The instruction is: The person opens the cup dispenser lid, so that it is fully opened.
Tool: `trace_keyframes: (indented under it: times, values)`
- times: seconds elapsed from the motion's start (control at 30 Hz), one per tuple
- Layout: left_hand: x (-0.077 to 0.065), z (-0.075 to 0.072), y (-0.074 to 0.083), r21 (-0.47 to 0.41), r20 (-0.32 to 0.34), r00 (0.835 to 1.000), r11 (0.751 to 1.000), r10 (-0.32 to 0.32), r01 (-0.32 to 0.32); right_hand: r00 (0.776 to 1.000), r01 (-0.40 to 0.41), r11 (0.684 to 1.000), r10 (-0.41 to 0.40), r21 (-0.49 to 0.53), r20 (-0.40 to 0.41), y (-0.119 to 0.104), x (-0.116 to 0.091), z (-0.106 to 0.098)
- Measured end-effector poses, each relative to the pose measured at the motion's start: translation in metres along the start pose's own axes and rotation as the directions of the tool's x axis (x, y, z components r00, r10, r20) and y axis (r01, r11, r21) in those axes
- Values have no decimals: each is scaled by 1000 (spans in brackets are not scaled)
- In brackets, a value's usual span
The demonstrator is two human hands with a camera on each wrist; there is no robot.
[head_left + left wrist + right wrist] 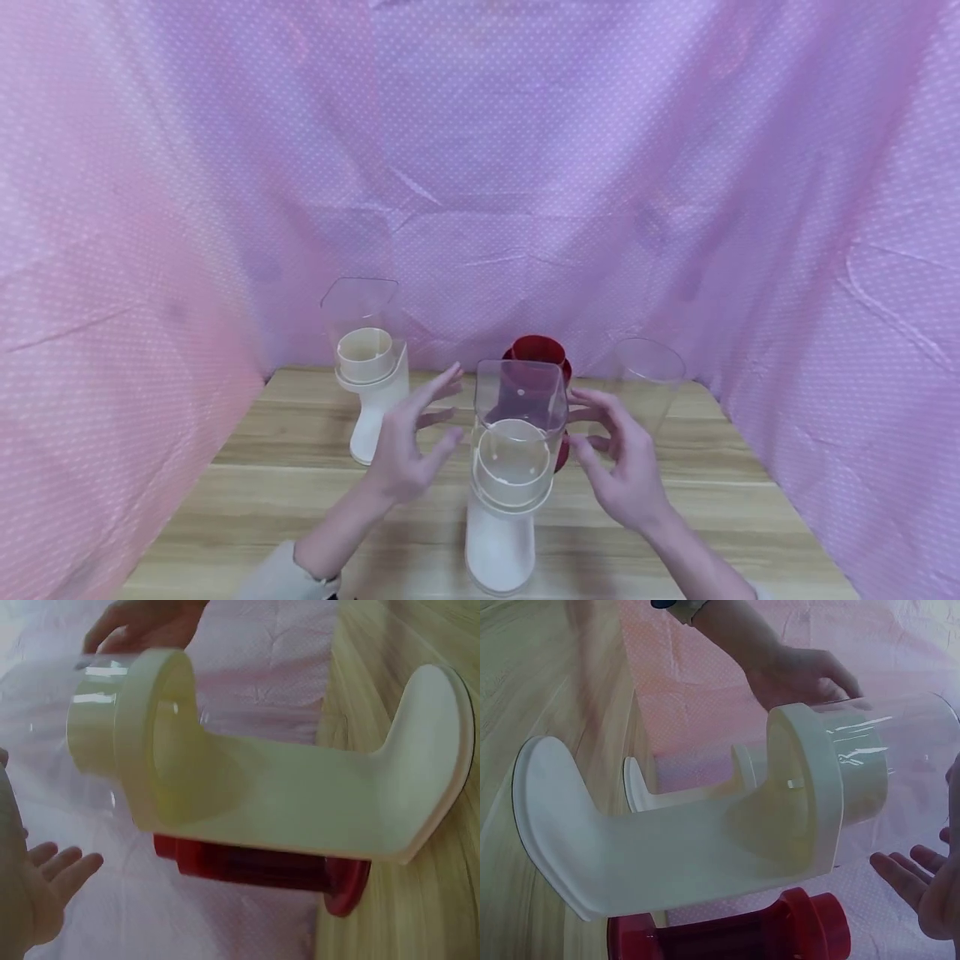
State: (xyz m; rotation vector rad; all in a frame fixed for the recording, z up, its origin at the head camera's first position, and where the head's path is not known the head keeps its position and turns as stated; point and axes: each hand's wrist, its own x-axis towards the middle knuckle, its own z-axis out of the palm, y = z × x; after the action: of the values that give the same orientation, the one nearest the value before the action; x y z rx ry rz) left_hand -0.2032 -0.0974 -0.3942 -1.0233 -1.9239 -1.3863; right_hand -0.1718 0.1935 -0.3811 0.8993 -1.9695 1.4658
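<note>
A white stand (501, 546) with a broad foot and a round collar stands upright at the front of the table. Its collar carries a clear plastic canister (522, 387). On the left of the canister, my left hand (405, 446) is held up with loosely spread fingers and touches nothing. My right hand (624, 467) hovers on the other side, fingers slightly bent and fingertips right by the canister wall. In the left wrist view the stand (300, 795) shows from the side, and spread left fingers (71, 874) appear at the left edge.
A second white stand (369, 421) with a clear canister stands further back on the left. Behind the front stand is a red stand (538, 348), partly hidden. Back right is a clear cylinder (651, 367). Pink dotted cloth (480, 167) encloses the wooden table (262, 500).
</note>
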Motion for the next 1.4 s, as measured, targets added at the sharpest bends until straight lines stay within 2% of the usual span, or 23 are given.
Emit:
trace_keyframes:
  times: [0.07, 0.13, 0.2, 0.3, 0.47, 0.67, 0.73, 0.83, 0.93, 1.07, 1.17, 1.27, 1.4]
  values:
    - [2, -1, -12, -130, 76, 996, 990, -46, 55, 999, -51, 999, 51, 11, -6, 3, 0, 1]
    - [3, 1, -22, -223, 160, 985, 970, -65, 100, 996, -84, 996, 84, 33, -1, 6, 0, 3]
    - [2, 3, -30, -279, 217, 974, 952, -64, 124, 995, -96, 994, 96, 45, 3, 8, 0, 6]
    - [0, 6, -35, -320, 244, 969, 939, -46, 126, 996, -94, 994, 94, 60, 0, 12, 1, 12]
    - [-4, 9, -27, -283, 185, 982, 955, -35, 88, 996, -90, 994, 91, 60, -22, 17, 3, 20]
    - [-14, 13, -5, -165, 83, 990, 978, -113, 126, 993, -117, 993, 117, 9, -2, 23, 7, 22]
    - [-16, 13, -2, -131, 71, 991, 984, -112, 120, 993, -121, 992, 121, 19, 5, 25, 8, 22]
    - [-16, 12, -3, -118, 85, 993, 988, -85, 95, 992, -122, 991, 122, 58, 6, 26, 9, 20]
    - [-13, 10, -10, -178, 142, 989, 981, -50, 75, 991, -130, 989, 131, 74, -15, 25, 7, 18]
    - [-11, 10, -17, -264, 243, 969, 958, -49, 115, 991, -131, 990, 131, 54, -4, 25, 3, 16]
    - [-13, 12, -18, -265, 280, 957, 952, -77, 154, 993, -119, 991, 118, 56, 23, 25, 2, 15]
    - [-17, 15, -15, -229, 262, 957, 956, -122, 185, 992, -121, 991, 119, 57, 39, 25, 3, 15]
    - [-21, 18, -3, -164, 201, 963, 963, -179, 214, 990, -133, 990, 129, 57, 54, 26, 7, 17]
